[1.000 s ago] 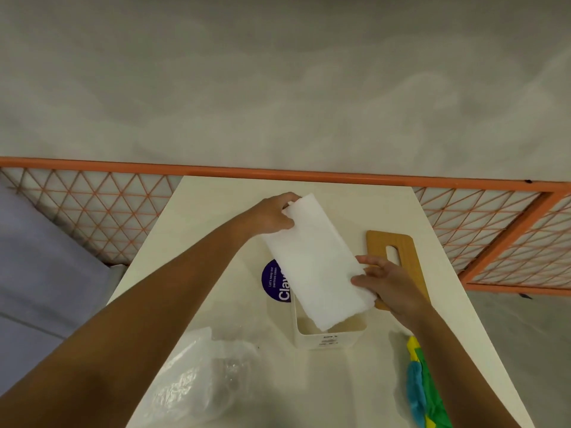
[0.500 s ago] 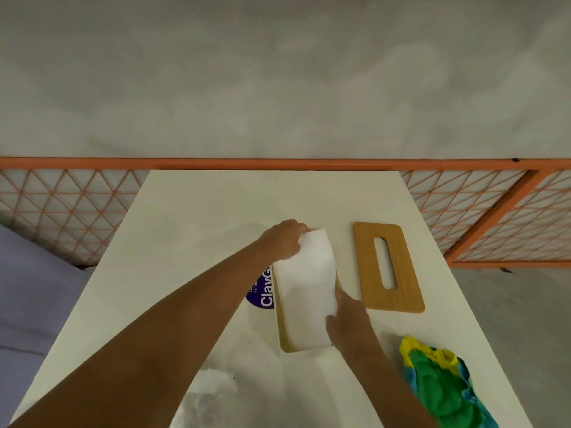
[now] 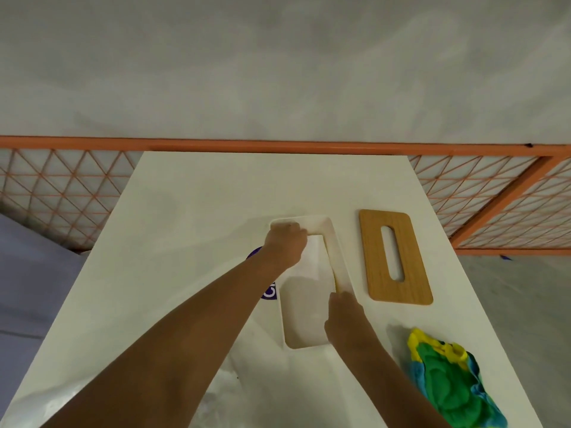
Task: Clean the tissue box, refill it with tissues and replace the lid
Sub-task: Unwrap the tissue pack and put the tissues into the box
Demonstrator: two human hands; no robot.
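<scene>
A: Tissue box, where?

B: Middle of the white table, open top, white, long side running away from the camera. The tissues lie inside it, white stack, flat.

A: Lid?

B: Wooden lid with a slot, flat on the table just right of the box, apart from it. Not on the box.

A: Left hand?

B: Left hand is at the far end of the box, fingers curled down over the tissues there. Whether it pinches them or only presses, cannot tell: fingertips are hidden.

A: Right hand?

B: Right hand sits at the near right side of the box, fingertips reaching in along the right wall, on the edge of the tissues. Grip is hidden too, so cannot tell.

A: Other stuff?

B: Cloth, green, yellow and blue, bunched near the right edge of the table. Clear plastic wrapper low at the left, partly under the left forearm. Purple round label with white letters peeks out left of the box, mostly covered by the arm. Orange mesh fence behind the table.
</scene>
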